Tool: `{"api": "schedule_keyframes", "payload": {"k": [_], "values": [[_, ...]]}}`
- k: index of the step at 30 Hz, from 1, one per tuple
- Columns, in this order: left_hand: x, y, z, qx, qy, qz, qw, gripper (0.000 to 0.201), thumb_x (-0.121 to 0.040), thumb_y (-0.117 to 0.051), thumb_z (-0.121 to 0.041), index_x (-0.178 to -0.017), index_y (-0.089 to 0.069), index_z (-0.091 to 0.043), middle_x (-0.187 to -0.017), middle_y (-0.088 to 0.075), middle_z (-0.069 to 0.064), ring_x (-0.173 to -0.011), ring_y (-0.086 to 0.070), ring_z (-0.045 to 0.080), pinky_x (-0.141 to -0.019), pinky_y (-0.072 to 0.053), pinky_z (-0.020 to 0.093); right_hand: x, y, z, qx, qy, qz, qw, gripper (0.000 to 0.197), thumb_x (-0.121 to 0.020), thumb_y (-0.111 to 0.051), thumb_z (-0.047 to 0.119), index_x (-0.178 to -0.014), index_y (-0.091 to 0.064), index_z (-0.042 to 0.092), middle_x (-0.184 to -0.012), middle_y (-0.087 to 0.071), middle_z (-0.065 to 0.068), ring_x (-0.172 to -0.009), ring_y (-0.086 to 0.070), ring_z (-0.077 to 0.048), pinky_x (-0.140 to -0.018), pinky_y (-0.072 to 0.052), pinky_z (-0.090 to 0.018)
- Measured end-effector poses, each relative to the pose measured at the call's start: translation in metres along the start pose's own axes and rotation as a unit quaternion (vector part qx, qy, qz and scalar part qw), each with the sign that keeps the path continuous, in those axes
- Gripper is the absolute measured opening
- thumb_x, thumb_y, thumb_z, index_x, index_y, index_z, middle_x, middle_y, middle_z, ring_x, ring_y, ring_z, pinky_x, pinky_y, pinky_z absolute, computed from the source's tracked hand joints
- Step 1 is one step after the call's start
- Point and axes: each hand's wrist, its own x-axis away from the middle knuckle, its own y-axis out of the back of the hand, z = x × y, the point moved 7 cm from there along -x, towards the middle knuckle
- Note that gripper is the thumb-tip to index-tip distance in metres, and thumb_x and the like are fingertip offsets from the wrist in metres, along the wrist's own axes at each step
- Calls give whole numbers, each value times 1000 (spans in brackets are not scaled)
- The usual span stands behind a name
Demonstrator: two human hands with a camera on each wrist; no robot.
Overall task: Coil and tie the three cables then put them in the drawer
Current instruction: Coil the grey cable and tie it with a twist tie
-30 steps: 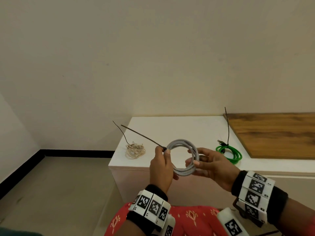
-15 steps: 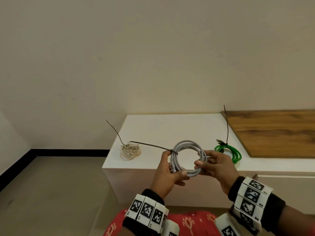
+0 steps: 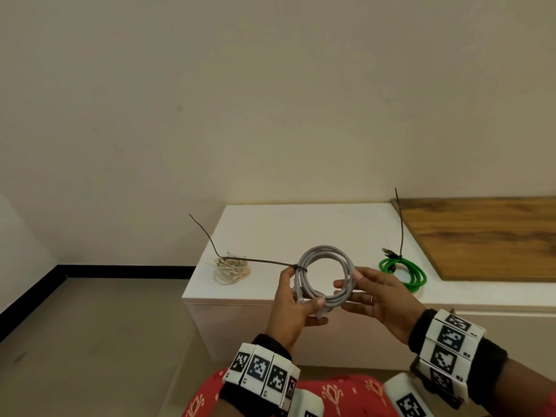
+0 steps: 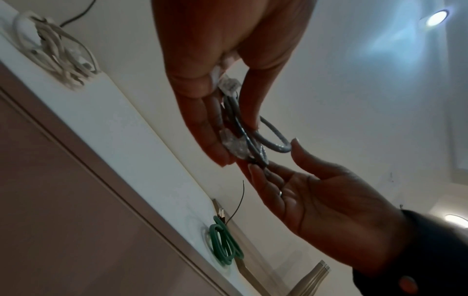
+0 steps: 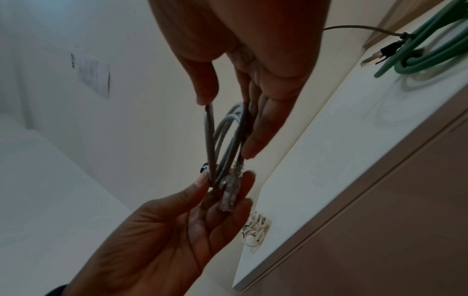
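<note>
A coiled grey cable (image 3: 325, 278) is held upright in the air in front of the white cabinet (image 3: 301, 230). A black zip tie (image 3: 301, 267) cinches its left side, with the tail sticking out to the left. My left hand (image 3: 304, 291) pinches the lower left of the coil, thumb in front, by the clear plugs (image 4: 234, 145). My right hand (image 3: 349, 279) pinches the right side between thumb and fingers. On the cabinet top lie a tied cream cable (image 3: 231, 269) at the left and a tied green cable (image 3: 403, 270) at the right.
A wooden slab (image 3: 481, 236) covers the cabinet top to the right of the green cable. Below the top runs a closed drawer front (image 3: 240, 332) with a metal handle (image 4: 314, 276). Bare floor (image 3: 90, 341) lies to the left and red clothing (image 3: 346, 398) below my wrists.
The tie's tail has swung from pointing up-left to nearly level. My left thumb has slid from the tie down to the coil's lower left. The right hand keeps its hold.
</note>
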Motion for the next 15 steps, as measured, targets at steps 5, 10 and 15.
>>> {"api": "schedule_keyframes", "payload": {"k": [5, 10, 15], "values": [[1, 3, 0, -4, -19, -23, 1000, 56, -81, -60, 7, -119, -38, -28, -97, -57, 17, -90, -63, 28, -70, -58, 36, 2, -4, 1, -17, -10, 23, 1000, 23, -92, -47, 13, -112, -57, 9, -101, -68, -19, -82, -66, -28, -68, -59, -32], [3, 1, -3, -19, -43, -32, 998, 57, -81, -58, 9, -121, -37, -26, -95, -56, 12, -84, -63, 23, -67, -59, 34, 4, -7, 6, 40, 34, 27, 998, 19, -91, -47, 6, -106, -58, 9, -89, -68, -15, -78, -68, -24, -68, -59, -29], [6, -5, -1, -25, -65, -20, 997, 53, -78, -61, 8, -106, -41, -32, -90, -56, 19, -84, -61, 28, -66, -57, 30, 4, -3, 10, 108, 80, -21, 991, 17, -94, -42, 6, -94, -59, 5, -77, -66, -14, -61, -67, -17, -57, -58, -24]]}}
